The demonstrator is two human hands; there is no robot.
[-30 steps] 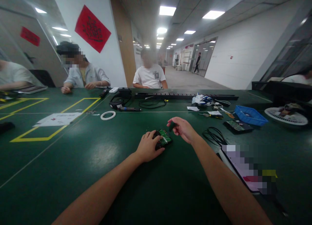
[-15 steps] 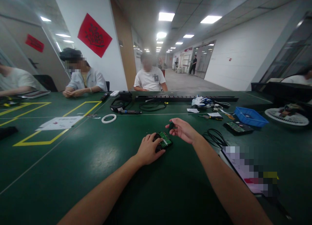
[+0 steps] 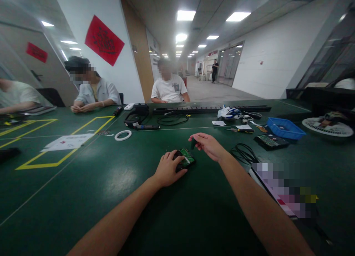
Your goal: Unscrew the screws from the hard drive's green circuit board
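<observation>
Green table (image 3: 83, 196), circuit board (image 3: 186, 159) under left hand (image 3: 168, 169)

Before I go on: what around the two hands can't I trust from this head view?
- Small dark piece in the right hand: too small to identify, half covered by fingers.
- Circuit board: near half hidden under the left hand; components too small to read.
- Flat item by the right forearm: pixelated out.
- Black cable: ends not traceable against the dark table.

My table (image 3: 83, 196) is dark green with yellow lines (image 3: 63, 156) at left. The board (image 3: 186, 159) under my fingers is green; the tray (image 3: 285, 129) at right is blue.
</observation>
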